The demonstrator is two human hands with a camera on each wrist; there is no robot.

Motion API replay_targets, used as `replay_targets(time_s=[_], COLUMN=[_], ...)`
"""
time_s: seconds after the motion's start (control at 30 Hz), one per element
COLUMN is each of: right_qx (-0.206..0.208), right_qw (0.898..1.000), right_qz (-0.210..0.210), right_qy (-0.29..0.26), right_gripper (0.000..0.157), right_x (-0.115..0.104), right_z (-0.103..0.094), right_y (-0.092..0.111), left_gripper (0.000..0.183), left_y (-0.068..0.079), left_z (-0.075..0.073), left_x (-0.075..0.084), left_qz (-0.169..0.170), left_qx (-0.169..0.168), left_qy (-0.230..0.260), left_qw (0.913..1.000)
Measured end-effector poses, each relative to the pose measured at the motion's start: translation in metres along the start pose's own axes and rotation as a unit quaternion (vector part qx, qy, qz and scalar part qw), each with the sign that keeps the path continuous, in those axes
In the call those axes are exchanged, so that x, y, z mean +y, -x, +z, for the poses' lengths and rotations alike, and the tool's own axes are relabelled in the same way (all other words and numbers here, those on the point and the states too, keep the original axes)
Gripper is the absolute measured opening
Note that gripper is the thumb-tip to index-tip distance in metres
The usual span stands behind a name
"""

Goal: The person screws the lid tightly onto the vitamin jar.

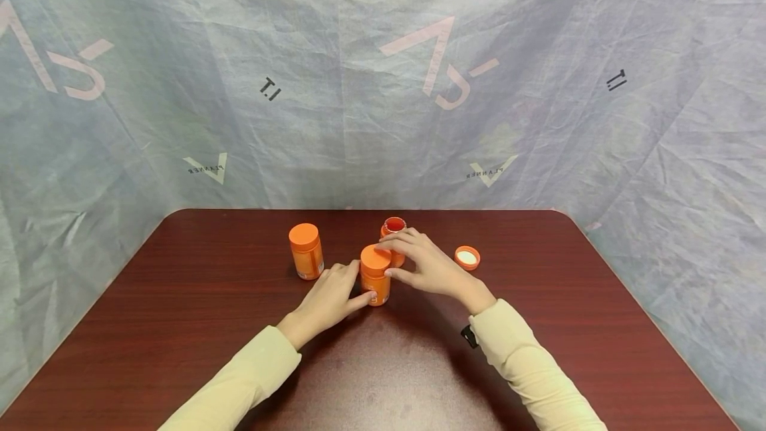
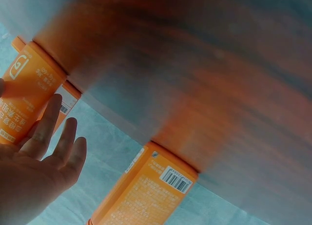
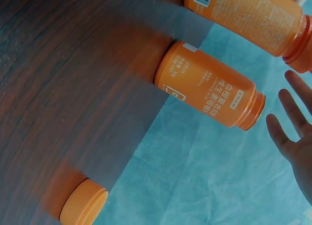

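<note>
Left hand (image 1: 328, 296) grips the orange cylindrical plastic jar (image 1: 375, 285) upright on the dark-red wood-grain table (image 1: 149, 324). Right hand (image 1: 426, 266) spreads beside its round orange cap (image 1: 374, 257); contact unconfirmed. Advisable: brace the jar low against tipping.

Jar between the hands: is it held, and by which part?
The left hand holds the jar by its body; the right hand is at its cap, its grip there unclear.

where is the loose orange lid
In the head view, the loose orange lid lies on the right half of the table, right of the uncapped orange jar and the right hand.
</note>
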State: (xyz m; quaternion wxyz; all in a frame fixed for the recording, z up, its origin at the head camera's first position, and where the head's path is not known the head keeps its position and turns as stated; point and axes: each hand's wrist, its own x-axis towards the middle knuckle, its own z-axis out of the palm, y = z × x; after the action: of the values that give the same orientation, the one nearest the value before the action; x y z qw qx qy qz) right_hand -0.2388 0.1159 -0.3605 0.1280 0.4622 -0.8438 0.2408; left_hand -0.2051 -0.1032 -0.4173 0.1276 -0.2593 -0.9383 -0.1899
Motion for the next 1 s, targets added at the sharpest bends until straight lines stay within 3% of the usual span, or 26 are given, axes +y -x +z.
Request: replay_targets(time_s=[0.2, 0.67, 1.0], right_qx=[-0.007, 0.027, 0.004], right_qw=[1.000, 1.000, 1.000], right_qz=[0.001, 0.004, -0.008], right_qy=[-0.013, 0.011, -0.005], right_gripper=[0.038, 0.034, 0.039], right_x=[-0.0009, -0.0013, -0.0009], right_z=[0.0003, 0.0026, -0.0006], right_y=[0.0007, -0.0012, -0.0009], left_gripper=[0.051, 0.050, 0.051], left_y=[0.0000, 0.0003, 0.0008], left_z=[-0.0003, -0.0003, 0.0001], left_x=[0.0003, 0.0006, 0.0000], left_qz=[0.002, 0.001, 0.003], left_qx=[0.003, -0.002, 0.001], left_qy=[0.002, -0.004, -0.010], left_qw=[1.0000, 1.0000, 0.9999])
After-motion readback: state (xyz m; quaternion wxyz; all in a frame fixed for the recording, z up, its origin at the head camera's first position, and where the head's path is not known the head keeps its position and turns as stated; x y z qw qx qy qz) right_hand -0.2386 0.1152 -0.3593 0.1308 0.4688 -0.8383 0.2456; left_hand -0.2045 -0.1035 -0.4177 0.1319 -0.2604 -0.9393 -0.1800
